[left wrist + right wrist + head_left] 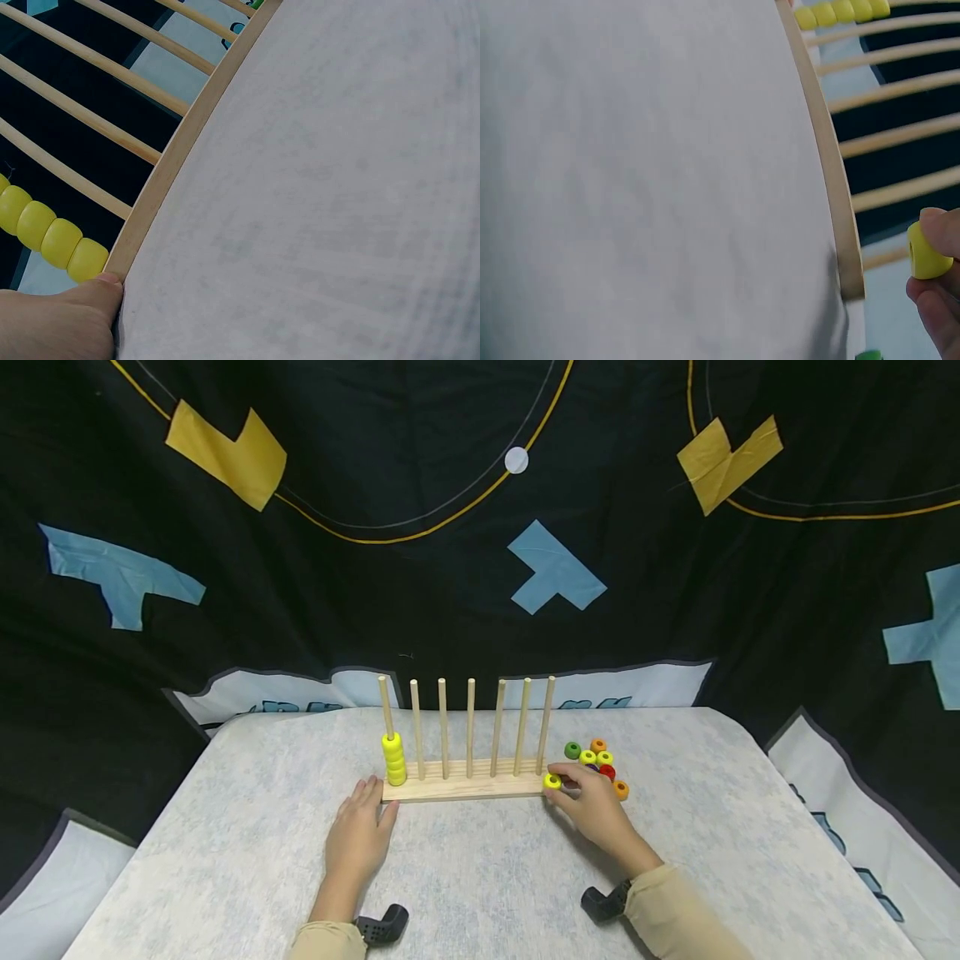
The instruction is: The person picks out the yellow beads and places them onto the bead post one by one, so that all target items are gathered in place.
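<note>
A wooden peg rack with a row of upright pegs has a long pale base (465,788). Several yellow beads (394,762) are stacked on its leftmost peg. My left hand (356,837) rests against the left end of the base, thumb at the front corner and fingers extended along the side. Between thumb and fingers, my right hand (596,806) pinches one yellow bead (928,253), its hole showing. In the head view that bead overlaps the right end of the base, near the rightmost peg (546,727). The other pegs carry no beads.
Loose beads lie grouped just beyond my right hand: a green bead (572,750), orange ones such as this bead (621,790), a red bead (607,772), yellow ones and a dark one partly hidden. A dark patterned cloth (450,610) hangs behind the pale table (480,885).
</note>
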`<state>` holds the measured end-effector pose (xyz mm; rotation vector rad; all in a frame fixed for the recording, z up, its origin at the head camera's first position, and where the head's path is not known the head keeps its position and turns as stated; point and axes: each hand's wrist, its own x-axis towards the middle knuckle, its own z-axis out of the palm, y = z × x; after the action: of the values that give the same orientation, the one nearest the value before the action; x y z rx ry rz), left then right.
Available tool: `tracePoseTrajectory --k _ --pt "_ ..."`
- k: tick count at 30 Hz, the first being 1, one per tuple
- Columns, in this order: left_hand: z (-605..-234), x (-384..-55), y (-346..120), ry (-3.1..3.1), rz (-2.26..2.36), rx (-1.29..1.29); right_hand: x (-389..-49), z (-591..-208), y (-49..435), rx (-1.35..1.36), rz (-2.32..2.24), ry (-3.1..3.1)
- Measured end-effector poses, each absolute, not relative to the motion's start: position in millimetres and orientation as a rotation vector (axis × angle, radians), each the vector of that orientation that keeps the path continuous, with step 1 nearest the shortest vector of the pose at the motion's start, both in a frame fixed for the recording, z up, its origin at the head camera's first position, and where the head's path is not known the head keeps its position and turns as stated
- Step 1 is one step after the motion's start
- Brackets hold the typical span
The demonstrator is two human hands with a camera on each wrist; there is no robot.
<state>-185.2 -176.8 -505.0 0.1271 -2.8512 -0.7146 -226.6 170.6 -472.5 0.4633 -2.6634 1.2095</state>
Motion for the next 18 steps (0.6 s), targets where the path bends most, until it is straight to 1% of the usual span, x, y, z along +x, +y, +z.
tracePoseTrajectory --k 9,18 --pt "-506.5 -185.0 -177.0 -2.836 -0.707 0.124 -219.3 -467.1 147.6 0.578 1.248 -2.611" --pt "-506.7 -185.9 -177.5 -2.848 -0.709 0.128 -220.2 -451.6 122.9 0.686 1.319 -2.574"
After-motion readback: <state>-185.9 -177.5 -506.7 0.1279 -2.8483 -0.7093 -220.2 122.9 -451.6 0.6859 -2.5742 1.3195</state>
